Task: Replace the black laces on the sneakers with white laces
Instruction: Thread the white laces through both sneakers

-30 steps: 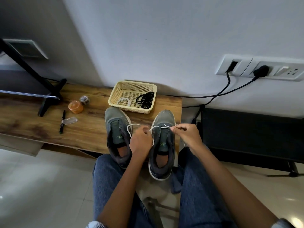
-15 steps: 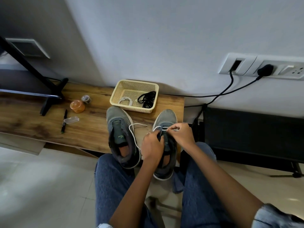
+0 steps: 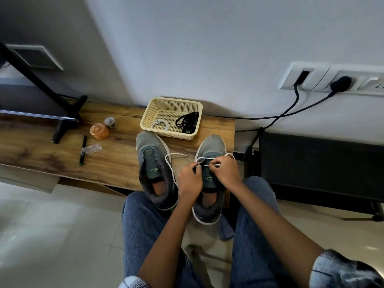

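Observation:
Two grey sneakers stand on the wooden table (image 3: 116, 163), toes toward the wall. The left sneaker (image 3: 154, 169) has no lace. Over the tongue of the right sneaker (image 3: 212, 148) both my hands work a white lace (image 3: 172, 165). My left hand (image 3: 190, 180) grips the sneaker's left eyelet edge, and the lace trails out to its left. My right hand (image 3: 225, 172) pinches the lace's other end at the right eyelets. A beige basket (image 3: 149, 113) behind the sneakers holds a coiled white lace (image 3: 160, 124) and bundled black laces (image 3: 188, 121).
On the table's left lie a black pen (image 3: 82, 150), a clear cap (image 3: 92, 149), an orange jar (image 3: 99, 131) and a small tape roll (image 3: 110, 122). A black stand foot (image 3: 68, 119) rests there. Black cables (image 3: 291, 113) hang from wall sockets above a dark unit (image 3: 320, 169).
Both hands have drawn together over the right sneaker's tongue. My left hand moved right onto the sneaker's eyelet edge, and my right hand came in from the right with the lace end.

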The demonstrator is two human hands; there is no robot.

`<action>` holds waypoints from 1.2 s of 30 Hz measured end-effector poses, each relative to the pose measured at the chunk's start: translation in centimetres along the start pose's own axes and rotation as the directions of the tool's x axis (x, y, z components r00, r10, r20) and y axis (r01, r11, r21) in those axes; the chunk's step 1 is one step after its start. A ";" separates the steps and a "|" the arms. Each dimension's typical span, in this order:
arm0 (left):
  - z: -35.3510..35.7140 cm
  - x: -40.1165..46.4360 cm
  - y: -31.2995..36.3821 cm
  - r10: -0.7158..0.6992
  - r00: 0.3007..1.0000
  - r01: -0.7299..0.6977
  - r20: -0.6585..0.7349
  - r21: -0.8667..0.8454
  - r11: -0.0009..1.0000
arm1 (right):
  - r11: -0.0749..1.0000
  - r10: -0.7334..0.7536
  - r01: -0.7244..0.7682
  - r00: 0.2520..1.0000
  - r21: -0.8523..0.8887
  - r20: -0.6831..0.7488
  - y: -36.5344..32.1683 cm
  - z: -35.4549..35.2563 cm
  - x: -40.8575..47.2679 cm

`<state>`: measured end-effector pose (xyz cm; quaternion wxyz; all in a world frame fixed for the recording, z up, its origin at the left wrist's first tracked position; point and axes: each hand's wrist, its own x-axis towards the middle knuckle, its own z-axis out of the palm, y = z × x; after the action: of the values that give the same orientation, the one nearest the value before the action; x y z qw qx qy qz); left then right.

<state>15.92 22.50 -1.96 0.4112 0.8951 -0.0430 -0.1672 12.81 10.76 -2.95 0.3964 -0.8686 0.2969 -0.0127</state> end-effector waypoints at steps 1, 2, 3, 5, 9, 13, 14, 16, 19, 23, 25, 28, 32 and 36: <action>0.0 0.1 0.0 -0.007 1.000 0.007 0.005 -0.015 1.000 | 0.999 0.012 -0.012 1.000 -0.033 0.007 0.1 0.1 0.1; 0.0 0.2 0.0 -0.012 1.000 0.012 0.009 -0.028 1.000 | 0.998 0.022 -0.021 1.000 -0.065 0.014 0.1 0.2 0.3; 0.0 0.3 -0.1 -0.016 1.000 0.016 0.012 -0.039 0.999 | 0.995 0.026 -0.024 0.999 -0.094 0.021 0.0 0.3 0.4; 0.0 0.4 -0.2 -0.019 1.000 0.019 0.013 -0.059 0.998 | 0.992 0.015 -0.012 1.000 -0.128 0.023 -0.3 0.4 0.5; 0.1 0.4 -0.2 -0.028 1.000 0.028 -0.002 -0.079 0.996 | 0.995 -0.031 0.031 1.000 -0.094 -0.003 -0.8 0.1 0.0; 0.2 0.5 -0.4 -0.046 0.999 0.046 0.003 -0.086 0.995 | 0.995 -0.077 0.077 0.997 -0.065 -0.002 -1.1 -0.7 -0.5; 0.2 0.5 -0.5 -0.048 0.999 0.048 0.005 -0.091 0.995 | 0.996 -0.075 0.075 0.997 -0.058 0.003 -1.1 -0.8 -0.5; 0.2 0.5 -0.5 -0.055 0.998 0.055 0.001 -0.096 0.994 | 0.997 -0.052 0.053 0.998 -0.055 0.023 -1.0 -0.6 -0.6; 0.2 0.6 -0.5 -0.066 0.998 0.064 -0.013 -0.098 0.993 | 0.999 -0.012 0.014 0.999 -0.045 0.042 -0.7 -0.3 -0.5; 0.2 0.5 -0.4 -0.069 0.997 0.067 -0.017 -0.101 0.993 | 0.996 0.043 -0.045 0.999 0.078 0.020 -0.7 0.1 -0.3; 0.2 0.5 -0.4 -0.061 0.998 0.059 -0.020 -0.093 0.994 | 0.992 0.060 -0.059 0.998 0.111 -0.002 -0.7 0.3 -0.3; 0.2 0.5 -0.4 -0.053 0.998 0.051 -0.019 -0.092 0.994 | 0.991 0.068 -0.070 0.998 0.115 0.018 -0.8 0.5 -0.2; 0.2 0.3 -0.3 -0.046 0.999 0.043 -0.026 -0.091 0.995 | 0.991 0.095 -0.094 0.995 0.099 -0.005 -1.2 0.9 -0.1; 0.1 0.2 -0.3 -0.034 0.999 0.032 -0.022 -0.076 0.997 | 0.998 0.055 -0.056 0.998 0.026 0.006 -1.5 0.5 -0.1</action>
<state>16.05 22.54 -2.29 0.4424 0.8814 -0.0170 -0.1648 13.63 11.97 -2.22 0.4088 -0.8548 0.3196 -0.0032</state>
